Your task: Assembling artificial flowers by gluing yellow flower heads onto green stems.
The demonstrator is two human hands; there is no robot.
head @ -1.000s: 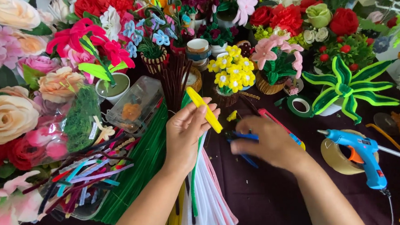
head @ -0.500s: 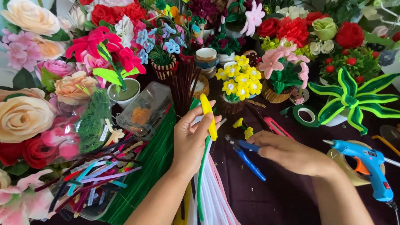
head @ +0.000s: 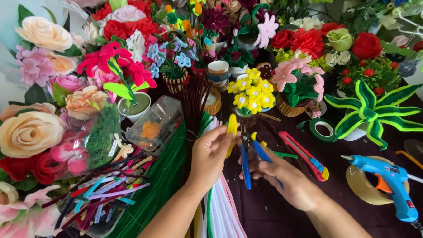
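Observation:
My left hand [head: 208, 155] pinches a yellow pipe cleaner [head: 231, 132], held nearly upright above bundles of white, pink and green pipe cleaners [head: 223, 213]. My right hand [head: 287, 177] grips blue-handled cutting pliers [head: 248, 155], their jaws raised right beside the yellow pipe cleaner. A small yellow scrap [head: 261, 144] lies just right of the pliers.
A red utility knife [head: 304, 155], green tape roll [head: 322, 129] and blue glue gun [head: 390, 185] on a tape roll lie to the right. Handmade flowers in pots crowd the back and left. A clear tray of mixed pipe cleaners [head: 101, 197] sits at the left.
My right hand has picked the blue pliers up off the table and raised them to the yellow pipe cleaner. My left hand turned the pipe cleaner from slanted to almost upright.

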